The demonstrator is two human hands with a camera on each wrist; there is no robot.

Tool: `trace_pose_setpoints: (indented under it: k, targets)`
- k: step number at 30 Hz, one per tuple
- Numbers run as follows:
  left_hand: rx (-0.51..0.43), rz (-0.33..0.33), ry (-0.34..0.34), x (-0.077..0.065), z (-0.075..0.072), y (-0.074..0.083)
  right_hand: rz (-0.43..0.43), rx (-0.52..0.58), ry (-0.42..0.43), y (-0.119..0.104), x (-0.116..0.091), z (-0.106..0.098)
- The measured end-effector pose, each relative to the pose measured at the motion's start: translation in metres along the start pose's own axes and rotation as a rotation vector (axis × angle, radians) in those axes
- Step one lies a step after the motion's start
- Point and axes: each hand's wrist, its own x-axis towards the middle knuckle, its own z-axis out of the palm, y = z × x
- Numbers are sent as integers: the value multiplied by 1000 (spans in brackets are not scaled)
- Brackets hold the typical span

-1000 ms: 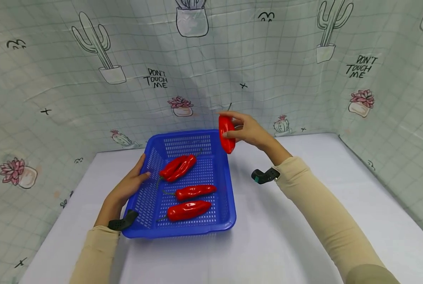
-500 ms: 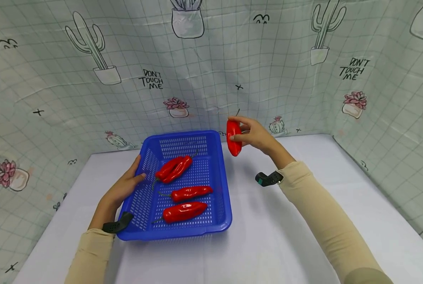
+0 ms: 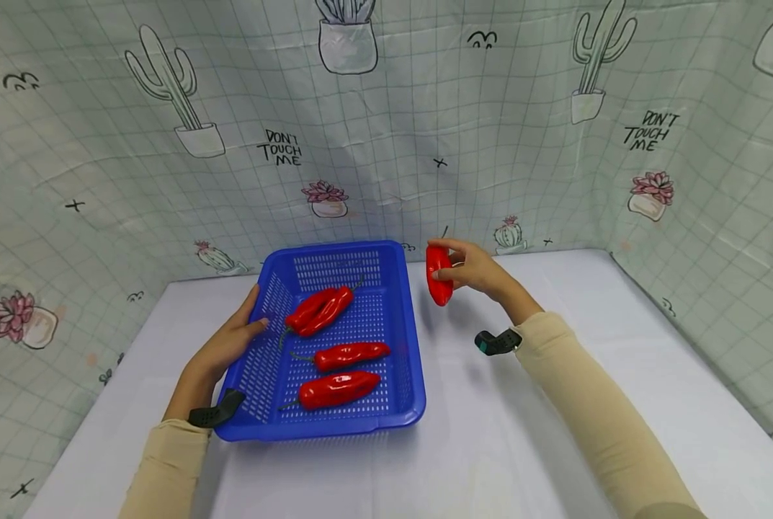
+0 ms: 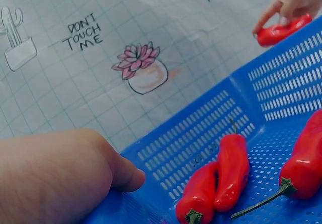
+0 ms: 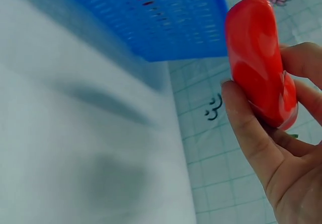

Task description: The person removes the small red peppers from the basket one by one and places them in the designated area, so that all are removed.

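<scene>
While L hand (image 3: 227,342) is gripping the basket (image 3: 321,431) by its left side, R hand (image 3: 479,270) is pinching a pepper (image 3: 439,287) just right of the basket, prob. light, firm & slick, so mid-body, not the thin stem (image 3: 445,231), is looking the safest hold.

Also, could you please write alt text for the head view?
A person's right hand holds a red pepper just right of a blue basket, while the left hand grips the basket's left side. Four more red peppers lie inside.
</scene>
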Motion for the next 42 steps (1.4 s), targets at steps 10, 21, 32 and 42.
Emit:
trace_pose_setpoints:
  k: [10, 21, 32, 42]
  targets:
    - [12, -5, 5, 0, 1, 0, 64, -92, -51, 24, -6, 13]
    - [11, 5, 5, -1, 2, 0, 40, -218, -66, 45, -9, 23]
    - [12, 16, 8, 0, 1, 1, 67, -304, -68, 52, -11, 22]
    - [10, -8, 12, -1, 2, 2, 62, -372, -70, 51, -14, 25]
